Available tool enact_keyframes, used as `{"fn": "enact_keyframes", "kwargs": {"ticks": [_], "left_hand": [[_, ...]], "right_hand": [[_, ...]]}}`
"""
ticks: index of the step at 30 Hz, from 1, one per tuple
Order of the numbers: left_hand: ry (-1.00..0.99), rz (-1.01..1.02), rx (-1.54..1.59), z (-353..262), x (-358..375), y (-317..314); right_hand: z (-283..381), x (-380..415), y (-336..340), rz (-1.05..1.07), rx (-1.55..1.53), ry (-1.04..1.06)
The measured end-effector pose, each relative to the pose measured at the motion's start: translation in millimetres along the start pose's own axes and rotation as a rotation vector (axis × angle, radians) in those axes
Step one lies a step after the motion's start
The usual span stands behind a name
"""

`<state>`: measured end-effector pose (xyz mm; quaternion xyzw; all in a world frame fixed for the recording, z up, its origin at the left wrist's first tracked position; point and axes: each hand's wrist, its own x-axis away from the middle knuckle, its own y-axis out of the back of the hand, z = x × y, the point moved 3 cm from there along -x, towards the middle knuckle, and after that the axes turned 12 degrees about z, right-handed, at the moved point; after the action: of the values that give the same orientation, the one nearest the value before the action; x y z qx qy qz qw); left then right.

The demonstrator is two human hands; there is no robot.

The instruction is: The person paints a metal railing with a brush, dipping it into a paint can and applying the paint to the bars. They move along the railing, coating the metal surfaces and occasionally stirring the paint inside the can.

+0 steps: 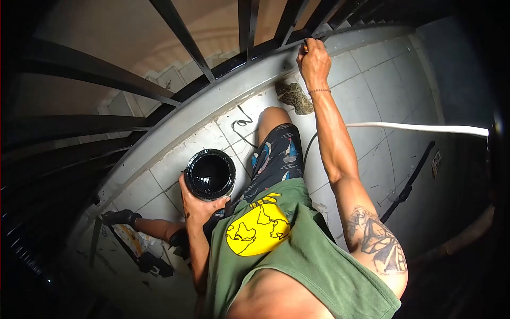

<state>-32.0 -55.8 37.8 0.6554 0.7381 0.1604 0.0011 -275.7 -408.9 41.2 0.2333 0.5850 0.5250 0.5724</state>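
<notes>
My left hand is wrapped round the near side of an open can of black paint. Its rim is coated and the dark, glossy inside faces up. Dark smudges mark the fingers. My right hand is closed at the foot of the black metal railing, at the top of the view. A small orange bit shows at its fingers, but the rest of what it grips is hidden. Under the right wrist, a mottled brown rag or stone-like lump lies on the floor.
A pale raised curb carries the railing, with steps beyond it. On the tiled floor lie a white cable or strip, a dark bar, a thin black strip and scraps at lower left.
</notes>
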Motion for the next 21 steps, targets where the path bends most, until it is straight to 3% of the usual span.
{"fn": "enact_keyframes", "kwargs": {"ticks": [5, 7, 10, 13, 15, 17, 18, 21], "left_hand": [[0.003, -0.007, 0.012, -0.6, -0.6, 0.9], [0.002, -0.013, -0.030, -1.7, -0.8, 1.0], [0.000, -0.003, -0.028, 1.6, -2.1, 0.9], [0.005, -0.007, -0.055, -2.6, -2.5, 1.4], [0.011, -0.010, -0.076, -6.1, 0.2, 2.9], [0.015, -0.011, -0.092, -6.3, -2.0, 0.9], [0.033, -0.005, -0.063, -4.2, -0.7, 0.5], [0.042, 0.019, -0.028, -0.8, -3.2, -0.3]], "right_hand": [[12.6, 1.4, 21.3, -0.171, -0.070, -0.046], [13.2, -6.2, 17.5, -0.305, -0.166, 0.136], [-8.1, -12.6, -7.7, -0.152, -0.111, 0.124], [-8.6, 2.5, -15.0, -0.163, -0.083, 0.065], [-6.3, 9.9, -12.1, -0.222, -0.145, 0.062], [-15.5, 6.3, -5.2, -0.222, -0.403, -0.105], [-19.1, -3.1, -8.1, -0.243, -0.423, 0.012], [-12.8, -19.2, -1.4, -0.056, -0.376, 0.032]]}}
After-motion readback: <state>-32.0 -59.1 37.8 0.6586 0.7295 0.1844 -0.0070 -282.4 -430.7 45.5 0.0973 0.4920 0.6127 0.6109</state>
